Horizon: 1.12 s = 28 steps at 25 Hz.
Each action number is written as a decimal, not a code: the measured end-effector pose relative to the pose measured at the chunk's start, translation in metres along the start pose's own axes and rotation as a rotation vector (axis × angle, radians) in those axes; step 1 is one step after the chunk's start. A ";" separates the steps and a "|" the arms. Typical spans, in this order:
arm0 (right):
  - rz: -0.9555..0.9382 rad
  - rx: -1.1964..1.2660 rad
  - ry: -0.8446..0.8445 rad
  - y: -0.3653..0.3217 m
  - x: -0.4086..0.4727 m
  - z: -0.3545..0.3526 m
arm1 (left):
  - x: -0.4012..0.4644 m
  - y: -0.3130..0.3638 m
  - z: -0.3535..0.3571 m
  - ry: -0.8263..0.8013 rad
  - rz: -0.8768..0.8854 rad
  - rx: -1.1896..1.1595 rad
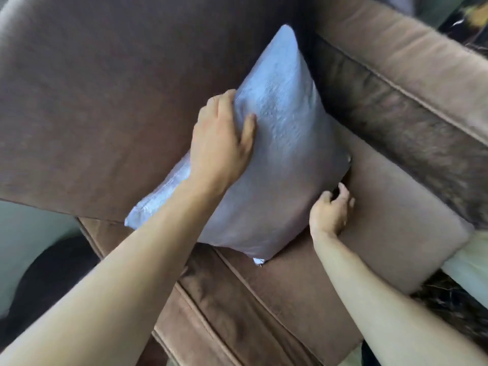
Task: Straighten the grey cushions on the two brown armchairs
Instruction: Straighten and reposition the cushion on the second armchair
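Note:
A shiny grey cushion [280, 165] stands on one corner on the seat of a brown armchair [383, 220], leaning against its backrest. My left hand [221, 143] grips the cushion's upper left edge, thumb on the front face and fingers wrapped behind. My right hand [331, 212] rests at the cushion's lower right edge, fingers curled under or behind it, partly hidden by the fabric. A small zip tag shows at the cushion's bottom corner. Only this one armchair and one cushion are in view.
The armrest [412, 83] runs along the right, its top paler than its dark inner side. The backrest [92, 101] fills the upper left. Pale floor [26, 233] and a dark round shape [47, 276] lie at the lower left.

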State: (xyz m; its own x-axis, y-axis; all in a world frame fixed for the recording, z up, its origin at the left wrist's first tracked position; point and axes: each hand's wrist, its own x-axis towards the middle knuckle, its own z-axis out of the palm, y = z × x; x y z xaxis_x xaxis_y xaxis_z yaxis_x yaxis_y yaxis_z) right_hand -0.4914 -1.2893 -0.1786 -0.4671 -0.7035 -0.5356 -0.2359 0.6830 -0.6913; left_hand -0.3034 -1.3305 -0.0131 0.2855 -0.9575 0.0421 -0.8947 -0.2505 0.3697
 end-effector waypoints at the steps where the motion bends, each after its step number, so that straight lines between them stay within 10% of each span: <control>1: -0.101 0.066 0.031 -0.021 0.008 0.004 | 0.023 0.018 0.012 -0.048 0.033 0.029; 10: -0.797 0.005 -0.433 -0.132 0.078 0.035 | 0.120 0.065 0.043 -0.042 0.015 0.243; 16: -0.277 -0.401 -0.457 -0.017 0.165 0.014 | 0.124 0.058 0.046 0.088 0.038 0.231; 20: -0.282 -0.640 -0.487 -0.033 0.190 0.023 | 0.122 0.055 0.051 0.164 -0.002 0.099; 28: -0.043 -0.436 -0.301 -0.030 0.177 0.033 | 0.134 0.055 0.052 0.085 0.090 0.201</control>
State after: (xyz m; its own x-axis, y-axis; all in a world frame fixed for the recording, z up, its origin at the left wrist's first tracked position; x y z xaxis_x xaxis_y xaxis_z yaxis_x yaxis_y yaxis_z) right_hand -0.5387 -1.4409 -0.2688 -0.1992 -0.7140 -0.6712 -0.6117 0.6257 -0.4840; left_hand -0.3319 -1.4803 -0.0351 0.2219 -0.9639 0.1473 -0.9658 -0.1966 0.1688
